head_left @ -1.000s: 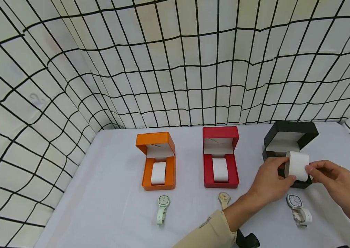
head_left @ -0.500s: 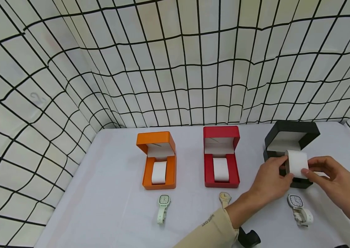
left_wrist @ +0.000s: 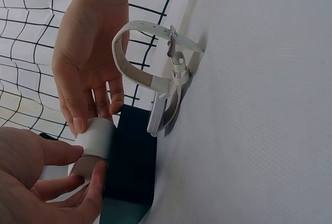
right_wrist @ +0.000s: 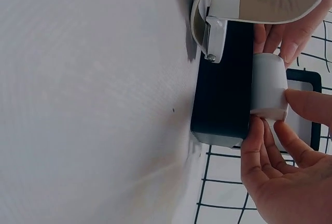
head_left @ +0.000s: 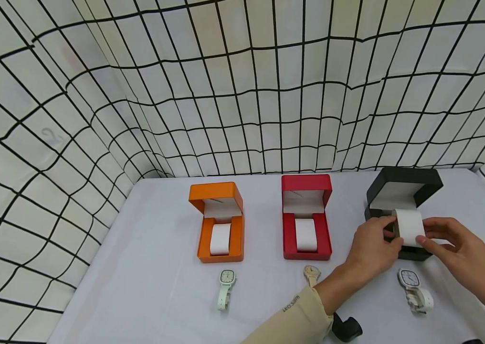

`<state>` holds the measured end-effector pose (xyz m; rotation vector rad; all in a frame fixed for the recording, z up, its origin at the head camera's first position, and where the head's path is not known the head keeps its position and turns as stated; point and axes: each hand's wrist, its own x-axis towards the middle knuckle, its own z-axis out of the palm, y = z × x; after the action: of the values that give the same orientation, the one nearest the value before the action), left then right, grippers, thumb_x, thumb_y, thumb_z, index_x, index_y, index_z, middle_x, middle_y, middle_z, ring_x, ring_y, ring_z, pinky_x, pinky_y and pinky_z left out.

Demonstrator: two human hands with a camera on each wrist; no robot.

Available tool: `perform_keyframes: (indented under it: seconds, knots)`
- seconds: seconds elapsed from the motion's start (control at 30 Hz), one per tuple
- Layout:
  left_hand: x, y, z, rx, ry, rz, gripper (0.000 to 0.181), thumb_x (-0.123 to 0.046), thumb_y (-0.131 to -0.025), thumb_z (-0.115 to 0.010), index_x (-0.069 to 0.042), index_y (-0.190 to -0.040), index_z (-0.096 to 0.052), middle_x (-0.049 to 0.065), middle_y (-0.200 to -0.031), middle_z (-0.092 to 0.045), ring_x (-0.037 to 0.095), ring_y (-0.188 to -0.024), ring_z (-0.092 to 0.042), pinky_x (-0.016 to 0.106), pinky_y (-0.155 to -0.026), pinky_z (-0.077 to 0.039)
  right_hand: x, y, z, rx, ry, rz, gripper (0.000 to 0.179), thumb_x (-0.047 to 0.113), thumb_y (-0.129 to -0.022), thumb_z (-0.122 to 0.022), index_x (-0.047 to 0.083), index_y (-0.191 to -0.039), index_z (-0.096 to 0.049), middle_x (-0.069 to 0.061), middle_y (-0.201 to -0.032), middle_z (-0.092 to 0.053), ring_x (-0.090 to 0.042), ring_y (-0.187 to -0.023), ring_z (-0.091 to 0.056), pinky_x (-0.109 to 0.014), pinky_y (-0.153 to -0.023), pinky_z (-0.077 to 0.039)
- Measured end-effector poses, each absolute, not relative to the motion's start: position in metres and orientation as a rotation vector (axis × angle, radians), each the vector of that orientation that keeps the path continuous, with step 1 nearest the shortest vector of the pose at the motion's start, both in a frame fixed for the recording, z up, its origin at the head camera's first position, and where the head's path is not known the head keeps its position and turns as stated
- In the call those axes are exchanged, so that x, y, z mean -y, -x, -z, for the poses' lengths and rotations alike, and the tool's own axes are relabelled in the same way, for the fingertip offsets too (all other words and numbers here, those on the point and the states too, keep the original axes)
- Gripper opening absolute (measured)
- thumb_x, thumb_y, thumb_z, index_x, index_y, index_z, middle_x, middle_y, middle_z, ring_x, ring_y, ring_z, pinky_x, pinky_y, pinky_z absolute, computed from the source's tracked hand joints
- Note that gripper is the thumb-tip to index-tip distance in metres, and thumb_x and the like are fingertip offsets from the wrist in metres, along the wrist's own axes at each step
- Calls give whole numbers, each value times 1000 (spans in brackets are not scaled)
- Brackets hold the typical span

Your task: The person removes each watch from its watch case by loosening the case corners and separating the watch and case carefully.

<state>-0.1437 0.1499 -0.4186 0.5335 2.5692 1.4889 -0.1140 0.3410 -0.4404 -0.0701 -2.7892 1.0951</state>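
Note:
In the head view, a white watch cushion [head_left: 410, 228] sits low in the front of the black watch box [head_left: 405, 187], whose lid is raised. My left hand [head_left: 371, 246] pinches the cushion's left end between thumb and fingers. At the other end my right hand [head_left: 461, 251] holds it, with the thumb on the near face. The left wrist view shows the cushion [left_wrist: 96, 140] between both hands, partly behind the dark box wall [left_wrist: 132, 156]. How deep the cushion sits is hidden. A white watch [head_left: 414, 289] lies on the table in front of this box.
An orange watch box [head_left: 221, 258] and a red watch box [head_left: 307, 255] stand open to the left, each with a white cushion inside. In front lie a pale green watch [head_left: 225, 289] and a cream watch [head_left: 311, 273], partly behind my left arm. Black wire mesh [head_left: 247, 91] encloses the table.
The cushion has shifted slightly left, with both hands moving along with it. The right thumb has slid left across the cushion's near face. The boxes and watches stay put.

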Motion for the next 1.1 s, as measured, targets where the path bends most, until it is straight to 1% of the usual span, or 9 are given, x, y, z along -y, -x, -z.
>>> perform_keyframes:
  seconds: [0.27, 0.43, 0.6, 0.7, 0.87, 1.1]
  knots:
    - [-154, 144, 420, -2541, -421, -1580, 49, -14, -93, -79, -18, -139, -63, -8, -120, -70, -9, -93, -62, 2, -67, -48, -338, 114, 439, 2782, 70, -1085, 50, 24, -102, -69, -4, -139, -52, -32, -132, -57, 28, -92, -35, 1, -68, -40]
    - [-155, 146, 419, -2574, -389, -1569, 53, -14, -91, -81, -20, -140, -62, -9, -116, -70, -9, -91, -62, 2, -66, -47, -336, 115, 439, 2799, 73, -1070, 50, 26, -101, -69, -3, -139, -53, -32, -132, -58, 24, -92, -36, 1, -69, -41]
    - [-155, 147, 421, -2642, -427, -1506, 60, -16, -90, -82, -22, -146, -59, -7, -114, -69, -10, -91, -61, 0, -67, -45, -336, 114, 438, 2790, 30, -1069, 48, 23, -101, -71, -3, -138, -55, -32, -131, -59, 28, -91, -36, 2, -69, -41]
    - [-153, 148, 422, -2661, -487, -1475, 62, -15, -91, -81, -20, -148, -58, -4, -113, -67, -10, -90, -61, -1, -67, -45, -335, 115, 438, 2786, 5, -1063, 48, 19, -100, -71, -3, -139, -54, -32, -130, -60, 31, -90, -37, 3, -69, -40]
    - [-151, 150, 423, -2666, -541, -1452, 59, -12, -90, -81, -17, -145, -61, -2, -112, -64, -10, -89, -60, -2, -67, -45, -333, 115, 438, 2818, 3, -1022, 53, 17, -100, -71, 0, -146, -52, -33, -124, -65, 30, -87, -37, 0, -69, -40]
    - [-152, 151, 422, -2681, -534, -1421, 58, -10, -89, -82, -15, -143, -63, -2, -112, -64, -11, -88, -61, -3, -66, -44, -333, 115, 439, 2800, -15, -991, 53, 15, -97, -74, -2, -144, -56, -31, -118, -68, 31, -86, -37, 0, -68, -41]
